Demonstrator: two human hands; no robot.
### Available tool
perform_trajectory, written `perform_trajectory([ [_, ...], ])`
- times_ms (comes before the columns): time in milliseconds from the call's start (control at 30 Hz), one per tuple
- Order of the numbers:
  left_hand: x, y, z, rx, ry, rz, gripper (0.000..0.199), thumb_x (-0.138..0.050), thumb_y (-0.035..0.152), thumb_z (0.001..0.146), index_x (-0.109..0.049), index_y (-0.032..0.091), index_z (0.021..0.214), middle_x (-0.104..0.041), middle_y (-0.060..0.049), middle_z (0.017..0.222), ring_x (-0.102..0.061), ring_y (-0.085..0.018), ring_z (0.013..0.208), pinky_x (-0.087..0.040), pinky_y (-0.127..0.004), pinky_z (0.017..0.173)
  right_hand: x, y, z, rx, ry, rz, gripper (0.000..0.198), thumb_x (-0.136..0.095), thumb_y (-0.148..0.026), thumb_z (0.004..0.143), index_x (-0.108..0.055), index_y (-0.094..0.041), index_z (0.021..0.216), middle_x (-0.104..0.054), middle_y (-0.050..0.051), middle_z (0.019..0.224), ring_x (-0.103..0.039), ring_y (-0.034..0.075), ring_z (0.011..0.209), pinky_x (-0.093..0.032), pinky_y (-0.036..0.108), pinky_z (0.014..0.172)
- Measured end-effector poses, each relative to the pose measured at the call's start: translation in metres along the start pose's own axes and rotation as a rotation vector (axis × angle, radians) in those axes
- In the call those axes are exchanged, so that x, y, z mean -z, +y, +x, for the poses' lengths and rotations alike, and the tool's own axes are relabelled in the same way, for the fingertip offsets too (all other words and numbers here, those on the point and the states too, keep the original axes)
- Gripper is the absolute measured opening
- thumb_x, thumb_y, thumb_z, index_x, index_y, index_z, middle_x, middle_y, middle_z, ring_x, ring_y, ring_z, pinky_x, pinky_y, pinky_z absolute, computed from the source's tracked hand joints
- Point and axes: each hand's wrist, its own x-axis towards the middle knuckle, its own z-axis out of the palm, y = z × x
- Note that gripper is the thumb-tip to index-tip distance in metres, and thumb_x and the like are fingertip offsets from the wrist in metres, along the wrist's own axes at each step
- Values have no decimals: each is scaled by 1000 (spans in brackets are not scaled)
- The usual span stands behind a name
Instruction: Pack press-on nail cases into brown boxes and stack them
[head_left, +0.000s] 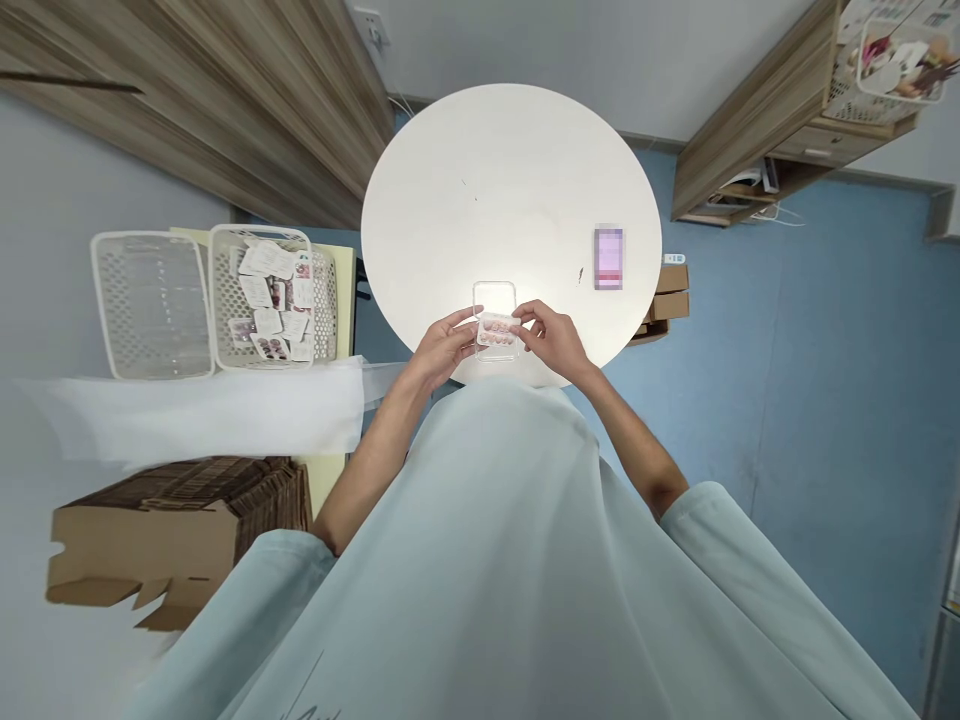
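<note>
Near the front edge of the round white table (502, 180), a small white card of press-on nails (498, 330) is held between both hands. Rows of pinkish nails show on its face. My left hand (444, 348) grips the card's left edge, thumb above and fingers below. At the right edge, my right hand (553, 336) pinches the card with bent fingers. Under the card lies a clear plastic box (501, 354), its transparent lid (495, 284) opened away from me. Whether the left fingers also touch the box, I cannot tell.
A phone (608, 258) with a lit screen lies on the table's right side. To the left, a white basket (324, 300) holds several nail packs. White wrapping sheet (285, 415) and flattened cardboard boxes (150, 540) are nearer me. Small cartons (670, 292) stand beyond the table's right edge.
</note>
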Motion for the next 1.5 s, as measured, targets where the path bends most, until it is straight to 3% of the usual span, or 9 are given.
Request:
perform_trajectory([
  [400, -7, 1, -10, -40, -44, -9, 70, -89, 39, 92, -65, 17, 154, -79, -21, 143, -77, -33, 132, -60, -55, 116, -1, -10, -11, 92, -79, -354, 21, -60, -35, 113, -71, -25, 129, -75, 7, 130, -71, 19, 83, -53, 34, 82],
  [833, -15, 7, -27, -79, -16, -3, 67, -92, 42, 90, -69, 17, 148, -80, -21, 141, -77, -33, 131, -61, -52, 115, -11, -6, -17, 152, -54, -548, 33, -50, -38, 117, -75, -29, 138, -67, 10, 131, -67, 19, 84, -48, 31, 67],
  [1167, -10, 0, -36, -89, -1, -28, 68, -91, 41, 91, -68, 17, 150, -78, -21, 144, -75, -33, 136, -60, -52, 117, -21, -8, -24, 165, -75, -670, 30, -48, -36, 120, -76, -31, 127, -69, 8, 126, -62, 19, 83, -37, 30, 63],
  [1500, -4, -10, -44, -107, 38, -68, 67, -91, 41, 90, -69, 18, 149, -80, -19, 141, -75, -32, 134, -59, -51, 118, -28, -12, -24, 216, -87, -674, 31, -51, -40, 119, -77, -24, 122, -68, 13, 128, -67, 23, 96, -41, 31, 63],
])
